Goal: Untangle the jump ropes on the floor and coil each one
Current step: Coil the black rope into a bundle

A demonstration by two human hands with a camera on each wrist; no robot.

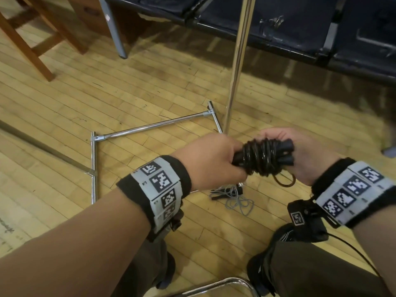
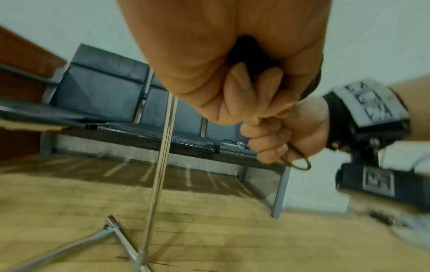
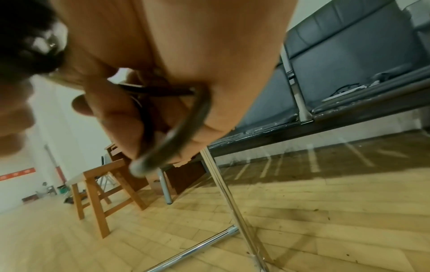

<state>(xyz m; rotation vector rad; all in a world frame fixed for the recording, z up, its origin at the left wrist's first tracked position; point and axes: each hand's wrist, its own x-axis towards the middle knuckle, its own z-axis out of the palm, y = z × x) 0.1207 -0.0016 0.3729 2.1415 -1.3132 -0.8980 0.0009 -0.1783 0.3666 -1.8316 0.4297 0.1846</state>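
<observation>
Chrome rack pole (image 1: 235, 67) stands just beyond hands; grey jump rope (image 1: 233, 199) loose on floor (image 1: 150, 86) below. Both hands, left hand (image 1: 211, 159) and right hand (image 1: 300, 153), fingers curled tight, gripping coiled black jump rope (image 1: 262, 156) midair.

A yellow wood floor (image 1: 150, 82), dark blue seats (image 2: 102, 86) by a pale wall (image 2: 46, 22), a brown wooden stool (image 3: 97, 193).
</observation>
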